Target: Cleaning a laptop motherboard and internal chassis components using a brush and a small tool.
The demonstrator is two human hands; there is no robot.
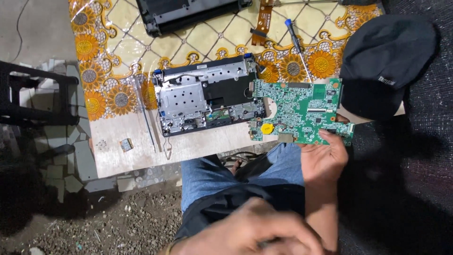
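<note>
My right hand (324, 158) grips the lower right edge of a green circuit board (299, 111) with a round yellow coin cell on it, holding it flat over the table's near edge. Just left of the board lies an opened laptop chassis (207, 97) with bare metal plates. My left hand (247, 233) is blurred low over my lap in blue jeans, fingers curled. Whether it holds anything cannot be made out.
A floral plastic cloth (113, 42) covers part of the wooden table (122, 156). On it lie a blue-tipped screwdriver (296, 45), an orange flex ribbon (263, 21), a black laptop cover (184, 14), a thin metal rod (144, 113) and a small chip (126, 144). A black cap (382, 61) sits right; a black stool (28, 94) left.
</note>
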